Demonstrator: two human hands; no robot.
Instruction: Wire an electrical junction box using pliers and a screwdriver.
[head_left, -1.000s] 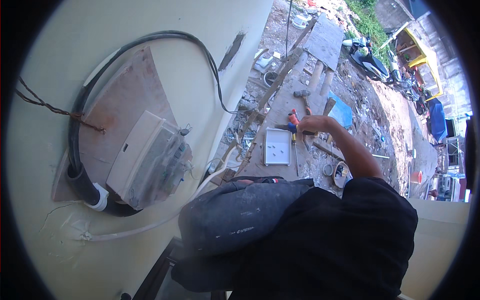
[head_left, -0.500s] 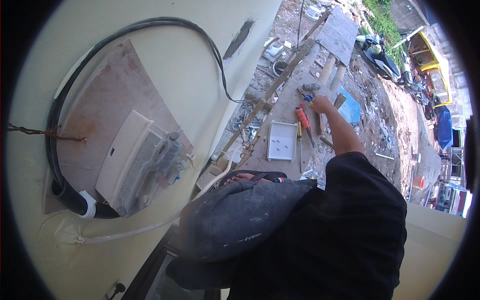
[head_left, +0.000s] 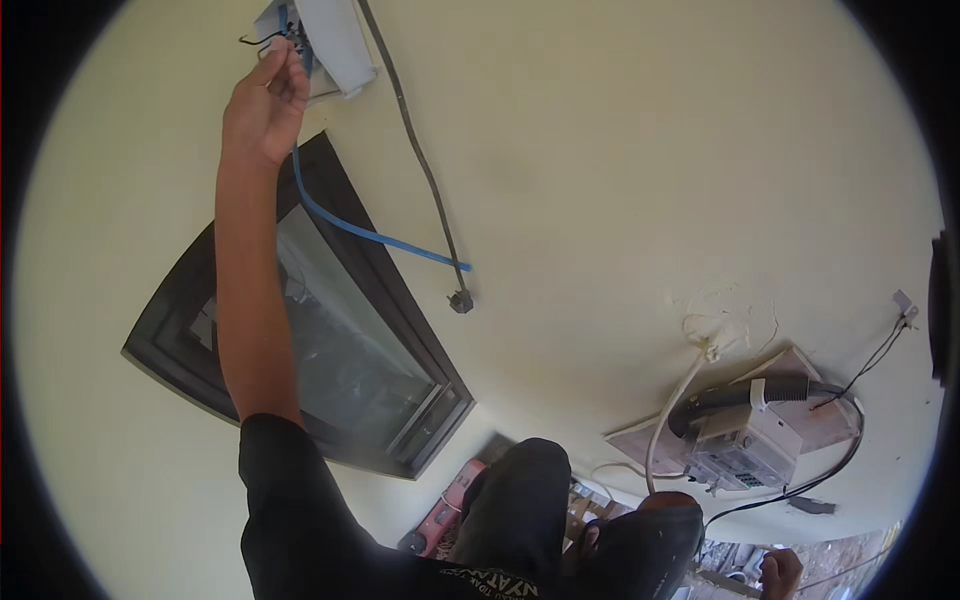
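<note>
Filling the left of the frame, a dark-framed window is slanting across the pale wall behind a raised, black-sleeved arm. At upper left, the person's left hand is reaching up to a black wire and other wiring. Its fingers are bending inward, tips close together at the wiring — whether they are gripping a strand, one cannot tell. The wires are spilling from the open side of a white box at the upper edge.

Below the box, a blue strip is curving down toward the center, where a dark cable is hanging across its end and finishing in a plug. At lower center, a red object is lying beside the person's dark trousers. Farther right, a pale cable is running beside a clear-fronted meter case. At the lower right edge, the right hand is curling its fingers — whether around anything, one cannot tell. Above it, a black cable is looping around a brownish board.
</note>
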